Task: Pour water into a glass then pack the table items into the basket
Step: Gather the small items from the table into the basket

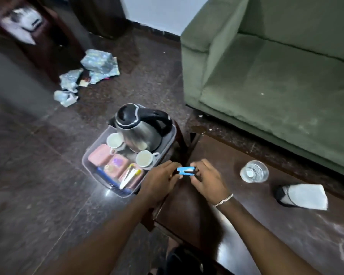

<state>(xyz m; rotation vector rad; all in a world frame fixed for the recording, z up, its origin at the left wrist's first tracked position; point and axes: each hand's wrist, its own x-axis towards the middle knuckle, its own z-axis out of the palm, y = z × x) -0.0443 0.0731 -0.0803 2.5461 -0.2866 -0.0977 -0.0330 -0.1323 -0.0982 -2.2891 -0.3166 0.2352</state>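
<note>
Bridging 2 hands point(160, 182) point(208, 180), blue item point(184, 171)

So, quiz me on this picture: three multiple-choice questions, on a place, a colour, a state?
1. Where is the kettle? A in the basket; B on the sofa; C on the floor.
2. The small object between the left hand and right hand is: A red; B blue; C green.
3. The glass on the table is: A tipped over; B upright; C upside down.
1 A, it stands inside the basket. 2 B, blue shows between both hands. 3 B, its mouth faces up.
</note>
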